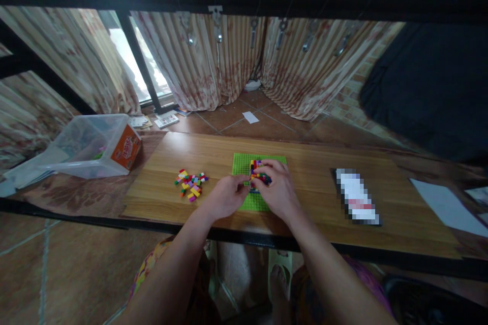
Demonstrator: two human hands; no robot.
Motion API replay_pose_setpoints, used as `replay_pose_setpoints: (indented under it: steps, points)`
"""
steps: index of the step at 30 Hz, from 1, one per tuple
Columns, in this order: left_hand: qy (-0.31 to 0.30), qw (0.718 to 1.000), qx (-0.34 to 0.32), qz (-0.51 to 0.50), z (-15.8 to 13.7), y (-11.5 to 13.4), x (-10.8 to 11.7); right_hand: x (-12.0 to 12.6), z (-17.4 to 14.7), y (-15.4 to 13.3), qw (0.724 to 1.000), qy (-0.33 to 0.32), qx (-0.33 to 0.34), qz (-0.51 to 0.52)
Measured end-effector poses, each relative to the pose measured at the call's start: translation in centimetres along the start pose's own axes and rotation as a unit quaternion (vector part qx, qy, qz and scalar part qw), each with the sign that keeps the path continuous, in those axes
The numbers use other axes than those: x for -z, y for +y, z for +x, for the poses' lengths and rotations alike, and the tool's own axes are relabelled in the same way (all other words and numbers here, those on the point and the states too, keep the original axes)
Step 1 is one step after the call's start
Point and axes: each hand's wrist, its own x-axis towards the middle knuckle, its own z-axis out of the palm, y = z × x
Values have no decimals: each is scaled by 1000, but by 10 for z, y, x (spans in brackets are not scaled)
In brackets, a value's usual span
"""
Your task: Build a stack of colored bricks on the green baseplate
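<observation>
A green studded baseplate (241,162) lies on the wooden board, with a small structure of multicoloured toy bricks (256,164) on its middle. My left hand (229,196) is at the structure's left side, thumb and finger pinched together; whatever is between them is too small to make out. Over the structure's right side curves my right hand (277,183), its thumb and fingers closed around the bricks and hiding part of them. To the left, a loose pile of small coloured bricks (190,183) lies on the wood.
A clear plastic bin (87,137) with an orange label stands at the far left. On the right of the wooden board (305,162) rests a pixelated phone-shaped object (357,197). White paper (450,207) lies beyond it. A dark metal bar (244,2) crosses above, before the curtains.
</observation>
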Motion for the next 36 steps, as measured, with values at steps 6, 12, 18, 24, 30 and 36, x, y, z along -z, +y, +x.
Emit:
replay_pose_setpoints:
  steps: [6,12,18,24,30,36]
  points:
    - [8,1000,5,18,-1,4,-1,-3,0,1,998,31,-46,7]
    - [10,1000,9,27,-2,6,-3,-14,-1,2,997,38,-69,23]
    - [14,999,6,38,-2,6,-3,-16,0,2,994,53,-79,52]
    - [21,999,8,44,-2,7,-5,-16,1,1,993,55,-88,63]
    - [24,998,10,56,-1,6,-8,-17,1,0,991,58,-96,71]
    - [37,998,4,48,-2,4,-11,-18,2,1,991,57,-95,69]
